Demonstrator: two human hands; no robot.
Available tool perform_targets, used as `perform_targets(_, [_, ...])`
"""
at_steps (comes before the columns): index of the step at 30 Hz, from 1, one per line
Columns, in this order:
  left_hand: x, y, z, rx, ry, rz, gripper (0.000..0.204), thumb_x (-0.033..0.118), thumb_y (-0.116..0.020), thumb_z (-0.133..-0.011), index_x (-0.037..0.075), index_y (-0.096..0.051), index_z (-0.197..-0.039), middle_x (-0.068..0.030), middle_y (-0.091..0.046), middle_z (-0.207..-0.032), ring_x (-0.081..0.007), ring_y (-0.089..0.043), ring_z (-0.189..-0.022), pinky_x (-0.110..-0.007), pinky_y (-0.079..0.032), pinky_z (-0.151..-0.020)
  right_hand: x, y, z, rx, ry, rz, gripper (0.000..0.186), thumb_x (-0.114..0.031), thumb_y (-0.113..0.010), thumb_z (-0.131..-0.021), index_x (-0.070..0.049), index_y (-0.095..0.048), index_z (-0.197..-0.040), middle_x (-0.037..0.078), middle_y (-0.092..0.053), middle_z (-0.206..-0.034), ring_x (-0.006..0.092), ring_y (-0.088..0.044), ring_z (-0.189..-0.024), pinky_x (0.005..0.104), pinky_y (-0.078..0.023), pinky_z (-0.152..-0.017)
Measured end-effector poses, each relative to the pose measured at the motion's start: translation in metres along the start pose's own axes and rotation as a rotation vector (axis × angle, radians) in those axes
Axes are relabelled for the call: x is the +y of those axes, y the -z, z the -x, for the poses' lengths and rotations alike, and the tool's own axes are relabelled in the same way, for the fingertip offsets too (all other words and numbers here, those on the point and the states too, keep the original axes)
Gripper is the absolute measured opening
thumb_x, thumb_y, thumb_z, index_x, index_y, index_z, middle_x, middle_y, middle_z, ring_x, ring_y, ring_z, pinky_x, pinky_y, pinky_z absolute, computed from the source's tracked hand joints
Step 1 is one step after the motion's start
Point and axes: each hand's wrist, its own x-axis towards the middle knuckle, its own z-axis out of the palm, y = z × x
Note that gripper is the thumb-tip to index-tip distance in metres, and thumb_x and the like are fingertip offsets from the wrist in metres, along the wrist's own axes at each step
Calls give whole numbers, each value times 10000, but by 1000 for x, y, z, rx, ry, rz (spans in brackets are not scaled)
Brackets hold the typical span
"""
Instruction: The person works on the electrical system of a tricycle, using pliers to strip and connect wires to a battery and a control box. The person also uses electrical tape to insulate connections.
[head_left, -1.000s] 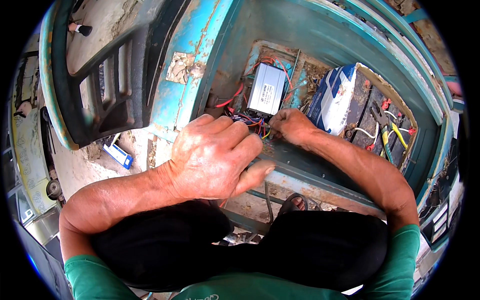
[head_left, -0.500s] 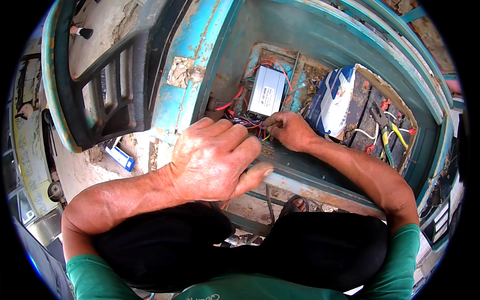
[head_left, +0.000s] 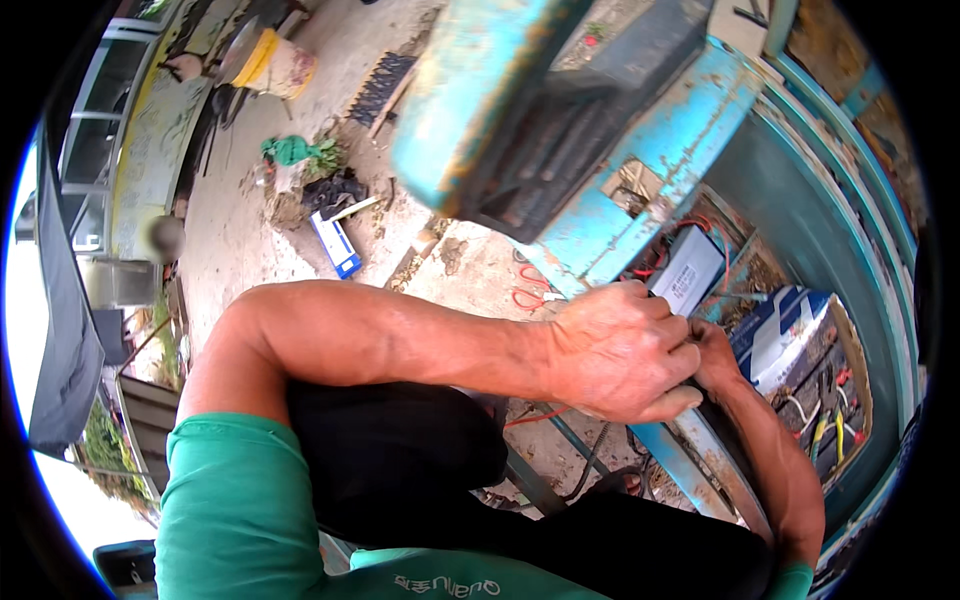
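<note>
My left hand is closed, back of the hand up, just in front of a silver control box with a white label. Its curled fingertips are hidden beneath it, so what they grip does not show. Close beside it, my right hand has its fingers bent inward near the lower end of the box. My left hand partly covers that spot, and whatever the right fingers pinch cannot be made out. Red wires run around the box, inside a rusty turquoise metal compartment.
A battery in a torn blue-and-white carton sits right of the box, with yellow-handled pliers on it. A turquoise panel with a black grille stands raised at left. On the ground lie a blue-and-white box and a yellow-rimmed bucket.
The view has swung left, bringing more ground into sight and shifting the compartment rightward in the picture. Both hands remain close together by the control box, the left now covering more of the right fingers.
</note>
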Motion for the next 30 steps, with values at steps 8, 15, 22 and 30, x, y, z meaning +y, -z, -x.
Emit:
perform_targets(8, [3,-4,7,18,11,-32,361,414,-693,-827,102,-575,-689,-65,-548,-653,-244,-593,-616,-388,-459,-566,6,-3,-5,-56,-56,-117,71,-92,-695,-831,-50,-638,-838,35,-680,-833,95,-593,-754,287,-512,-662])
perform_targets(15, [3,-7,5,16,18,-4,377,429,-672,-835,83,-601,-704,-81,-587,-656,-272,-626,-619,-397,-481,-574,9,2,-2,-73,54,-148,100,-135,-642,-902,-47,-675,-936,49,-696,-934,104,-630,-820,300,-535,-695])
perform_targets(22, [3,-10,7,-11,51,15,381,430,-662,-827,76,-626,-692,-87,-609,-649,-280,-645,-624,-408,-512,-569,-21,-5,10,-145,-140,-198,157,-132,-613,-950,-30,-670,-1055,60,-699,-998,120,-644,-878,302,-537,-749])
perform_targets(30, [3,-8,4,0,40,34,355,387,-623,-820,59,-691,-703,-151,-662,-656,-321,-683,-603,-445,-547,-544,-22,-7,-1,-124,-77,-127,197,-136,-614,-964,-14,-652,-1113,67,-701,-1029,126,-646,-906,299,-534,-783])
